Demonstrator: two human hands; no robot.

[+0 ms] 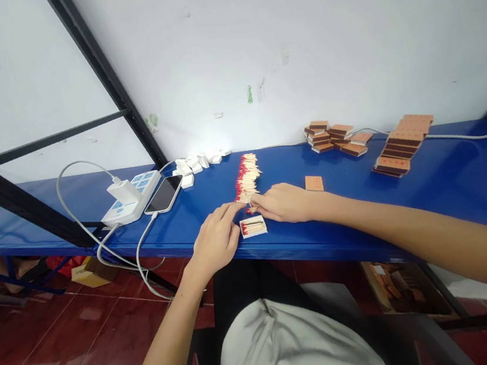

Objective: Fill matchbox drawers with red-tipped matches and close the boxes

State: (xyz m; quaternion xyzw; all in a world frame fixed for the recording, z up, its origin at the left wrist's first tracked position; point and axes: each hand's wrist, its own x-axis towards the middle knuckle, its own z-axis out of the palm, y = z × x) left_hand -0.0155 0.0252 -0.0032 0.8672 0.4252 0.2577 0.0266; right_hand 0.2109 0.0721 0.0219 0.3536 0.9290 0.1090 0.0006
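Where the clock is centred on the open matchbox tray and twelve is set at the wall, a grey top is seen nearest, at six. At four, a carton filled with brownish pieces is kept below the blue desk. The white tray itself is placed close to the desk's front edge; a few matches are laid in it, their red heads turned to nine.

At nine, the left hand is held beside the tray, its fingers loosely curled, the thumb parted from a forefinger that is stretched towards the match heads. At two, the right hand is seen, its fingers pinched narrowly on a few matches just beyond the tray. Past these, at twelve, a long row of loose matches is spread towards the wall, heads to nine.

An orange matchbox cover is left at two, behind the right wrist. A phone is plugged in at ten, beside a power strip that is fitted with a white charger. White trays are heaped at eleven. Brown-sided matchboxes are piled between one and two, and orange covers are stacked slantwise just past two.
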